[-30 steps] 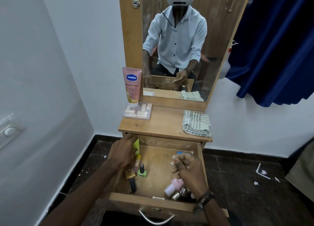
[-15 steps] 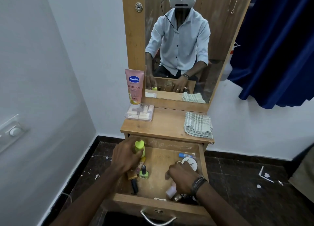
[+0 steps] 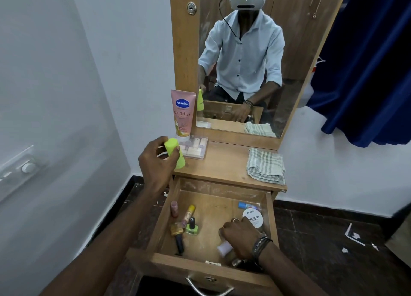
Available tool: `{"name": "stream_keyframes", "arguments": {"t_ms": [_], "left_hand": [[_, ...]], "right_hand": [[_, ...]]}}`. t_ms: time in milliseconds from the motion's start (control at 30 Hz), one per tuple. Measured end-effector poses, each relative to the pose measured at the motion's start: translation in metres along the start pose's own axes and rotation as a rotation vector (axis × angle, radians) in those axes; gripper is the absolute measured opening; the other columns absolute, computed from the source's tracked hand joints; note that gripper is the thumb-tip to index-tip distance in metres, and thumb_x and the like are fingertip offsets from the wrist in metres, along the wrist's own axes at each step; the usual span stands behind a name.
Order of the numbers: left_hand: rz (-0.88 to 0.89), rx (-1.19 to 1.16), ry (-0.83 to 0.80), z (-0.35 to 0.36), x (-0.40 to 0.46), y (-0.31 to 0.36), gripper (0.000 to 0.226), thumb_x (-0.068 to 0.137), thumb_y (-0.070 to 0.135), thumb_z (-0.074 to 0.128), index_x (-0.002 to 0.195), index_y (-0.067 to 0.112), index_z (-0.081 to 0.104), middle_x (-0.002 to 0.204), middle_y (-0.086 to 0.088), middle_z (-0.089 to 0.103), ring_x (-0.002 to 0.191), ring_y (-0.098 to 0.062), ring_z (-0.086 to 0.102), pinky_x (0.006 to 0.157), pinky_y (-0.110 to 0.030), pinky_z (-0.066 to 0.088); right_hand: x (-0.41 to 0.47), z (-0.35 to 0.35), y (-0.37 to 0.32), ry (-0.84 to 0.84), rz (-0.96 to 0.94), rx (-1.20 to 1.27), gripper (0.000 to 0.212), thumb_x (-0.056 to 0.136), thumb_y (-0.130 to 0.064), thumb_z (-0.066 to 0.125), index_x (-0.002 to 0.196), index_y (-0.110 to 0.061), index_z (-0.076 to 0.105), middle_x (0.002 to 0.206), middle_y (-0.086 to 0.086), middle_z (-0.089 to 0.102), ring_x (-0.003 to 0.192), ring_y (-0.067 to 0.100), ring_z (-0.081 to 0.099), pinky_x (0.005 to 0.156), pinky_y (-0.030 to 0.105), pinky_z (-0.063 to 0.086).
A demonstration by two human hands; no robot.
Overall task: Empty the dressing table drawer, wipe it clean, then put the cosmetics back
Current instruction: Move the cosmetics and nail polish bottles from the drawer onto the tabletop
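Head view, your left hand [image 3: 155,162] gripping a lime-green tube [image 3: 174,152] above the tabletop [image 3: 224,162], your right hand [image 3: 240,238] curled around a pale bottle [image 3: 224,247] inside the open drawer [image 3: 213,209]

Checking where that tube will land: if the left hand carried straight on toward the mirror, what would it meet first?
Probably the clear box of small cosmetics on the tabletop, with the pink Vaseline tube just behind. The left hand holds the yellow-green tube right beside them; depth is unclear.

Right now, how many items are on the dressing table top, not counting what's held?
3: the Vaseline tube standing at the back left, the clear cosmetics box in front of it, the folded checked cloth on the right. The left hand may hide more.
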State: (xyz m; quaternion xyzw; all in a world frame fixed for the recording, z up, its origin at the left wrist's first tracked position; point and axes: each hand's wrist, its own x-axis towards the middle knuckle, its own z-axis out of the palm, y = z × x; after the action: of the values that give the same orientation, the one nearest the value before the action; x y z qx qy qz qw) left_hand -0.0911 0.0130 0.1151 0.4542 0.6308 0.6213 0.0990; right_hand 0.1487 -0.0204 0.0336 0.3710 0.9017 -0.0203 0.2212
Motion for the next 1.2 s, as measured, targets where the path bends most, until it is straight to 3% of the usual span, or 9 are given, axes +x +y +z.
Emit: {"name": "stream_keyframes", "arguments": {"t_ms": [200, 333, 433, 600, 700, 900, 967, 1067, 1200], "left_hand": [[-0.003, 0.03, 0.002, 0.01, 0.013, -0.007, 0.047, 0.083, 0.014, 0.078, 0.126, 0.002, 0.063, 0.124, -0.015, 0.067, 0.098, -0.016, 0.063, 0.083, -0.025, 0.052], [-0.012, 0.022, -0.014, 0.014, 0.017, -0.017, 0.047, 0.083, 0.011, 0.077, 0.127, 0.001, 0.062, 0.125, -0.016, 0.066, 0.103, -0.021, 0.065, 0.087, -0.027, 0.052], [0.003, 0.036, -0.033, 0.016, 0.018, -0.022, 0.045, 0.085, 0.01, 0.075, 0.128, 0.0, 0.061, 0.126, -0.016, 0.066, 0.105, -0.023, 0.064, 0.089, -0.026, 0.05], [0.019, 0.017, -0.059, 0.018, 0.018, -0.029, 0.043, 0.087, 0.009, 0.073, 0.128, 0.002, 0.061, 0.125, -0.012, 0.067, 0.103, -0.014, 0.059, 0.089, -0.024, 0.049], [0.005, -0.006, -0.071, 0.02, 0.019, -0.031, 0.045, 0.086, 0.008, 0.074, 0.128, 0.003, 0.06, 0.122, -0.011, 0.067, 0.102, -0.015, 0.061, 0.091, -0.028, 0.051], [-0.06, 0.043, -0.186, 0.016, 0.014, -0.05, 0.045, 0.085, 0.01, 0.075, 0.127, 0.008, 0.061, 0.119, -0.009, 0.07, 0.103, -0.022, 0.066, 0.096, -0.044, 0.055], [-0.039, 0.081, -0.22, 0.014, 0.009, -0.057, 0.045, 0.084, 0.018, 0.072, 0.127, 0.008, 0.062, 0.117, -0.009, 0.071, 0.104, -0.024, 0.068, 0.094, -0.044, 0.055], [-0.026, 0.125, -0.224, 0.015, 0.007, -0.06, 0.043, 0.084, 0.02, 0.07, 0.125, 0.007, 0.063, 0.115, -0.009, 0.073, 0.104, -0.024, 0.067, 0.089, -0.033, 0.051], [0.031, 0.127, -0.219, 0.017, 0.004, -0.063, 0.043, 0.084, 0.032, 0.06, 0.121, 0.011, 0.064, 0.111, -0.007, 0.073, 0.099, -0.019, 0.066, 0.079, -0.028, 0.045]], "right_hand": [[-0.009, -0.009, 0.004, 0.196, 0.032, 0.306, 0.033, 0.085, -0.009, 0.064, 0.114, -0.018, 0.052, 0.116, 0.005, 0.063, 0.106, 0.027, 0.058, 0.087, 0.04, 0.046], [-0.015, -0.026, 0.007, 0.365, 0.085, 0.597, 0.024, 0.087, -0.029, 0.063, 0.108, -0.027, 0.051, 0.107, -0.005, 0.062, 0.095, 0.018, 0.057, 0.078, 0.037, 0.048], [-0.014, -0.04, 0.011, 0.478, 0.125, 0.792, 0.024, 0.084, -0.037, 0.068, 0.1, -0.024, 0.055, 0.096, -0.007, 0.065, 0.085, 0.011, 0.061, 0.074, 0.038, 0.052], [-0.005, -0.076, 0.014, 0.659, 0.234, 1.147, 0.03, 0.08, -0.024, 0.077, 0.102, -0.023, 0.056, 0.095, -0.006, 0.068, 0.081, 0.003, 0.066, 0.072, 0.023, 0.058], [0.011, -0.101, 0.018, 0.814, 0.255, 1.222, 0.036, 0.079, -0.019, 0.078, 0.108, -0.022, 0.057, 0.097, -0.009, 0.066, 0.084, -0.001, 0.064, 0.067, 0.014, 0.054], [0.063, -0.141, 0.02, 0.941, 0.255, 1.186, 0.03, 0.078, -0.007, 0.077, 0.105, -0.014, 0.065, 0.09, -0.008, 0.066, 0.074, 0.0, 0.059, 0.066, 0.014, 0.047], [0.083, -0.149, 0.019, 0.953, 0.256, 1.125, 0.03, 0.078, -0.003, 0.074, 0.106, -0.012, 0.066, 0.094, -0.006, 0.068, 0.079, 0.006, 0.062, 0.071, 0.02, 0.053], [0.112, -0.154, 0.017, 0.944, 0.269, 1.037, 0.032, 0.074, -0.003, 0.071, 0.104, -0.015, 0.067, 0.099, -0.002, 0.073, 0.088, 0.016, 0.067, 0.077, 0.038, 0.058], [0.136, -0.151, 0.013, 0.884, 0.283, 0.991, 0.038, 0.067, -0.001, 0.07, 0.101, -0.017, 0.066, 0.1, 0.002, 0.073, 0.091, 0.023, 0.068, 0.077, 0.042, 0.058]]}}
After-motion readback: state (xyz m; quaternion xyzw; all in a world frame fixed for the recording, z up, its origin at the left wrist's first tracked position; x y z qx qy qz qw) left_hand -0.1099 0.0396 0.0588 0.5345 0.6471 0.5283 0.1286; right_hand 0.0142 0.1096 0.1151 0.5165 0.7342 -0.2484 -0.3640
